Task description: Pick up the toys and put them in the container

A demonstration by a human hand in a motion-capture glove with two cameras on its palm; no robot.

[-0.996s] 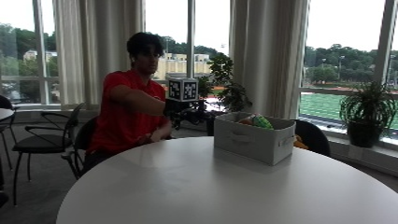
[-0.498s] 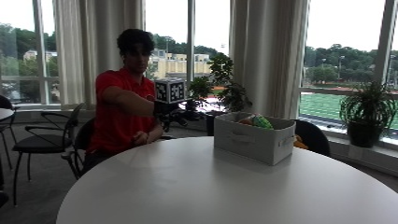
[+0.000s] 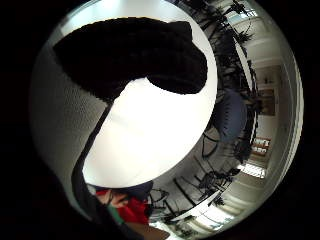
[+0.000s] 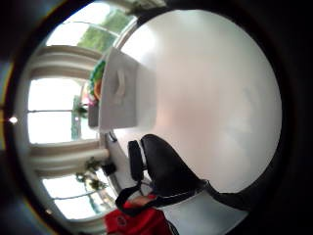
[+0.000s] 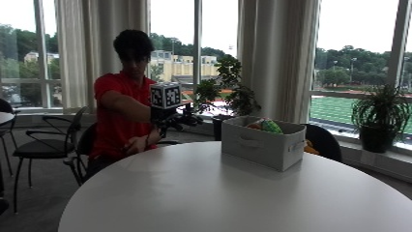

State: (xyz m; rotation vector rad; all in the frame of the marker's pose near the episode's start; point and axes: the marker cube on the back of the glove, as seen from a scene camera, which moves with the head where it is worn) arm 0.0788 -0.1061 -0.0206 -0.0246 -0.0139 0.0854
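A grey fabric container [image 5: 260, 143] stands on the round white table [image 5: 193, 193], toward its far side. Green and orange toys [image 5: 270, 126] stick up inside it. My gloved right hand [image 5: 162, 121] hangs in the air above the table's far edge, well to the left of the container, and holds nothing. In the thumb side palm view the container [image 4: 122, 93] with the colourful toys [image 4: 98, 81] lies beyond the black glove [image 4: 166, 166]. The little finger side palm view shows a gloved finger [image 3: 135, 55] relaxed over bare tabletop [image 3: 150, 135]. The person's bare left hand [image 5: 136, 143] rests at the table's edge.
Black chairs [image 5: 45, 145] stand to the left of the table, and a dark chair [image 5: 322, 140] sits behind the container. Potted plants [image 5: 380, 116] line the window sill at the back.
My right hand has drawn back leftward, away from the container and toward the person's body. The container and toys have not moved.
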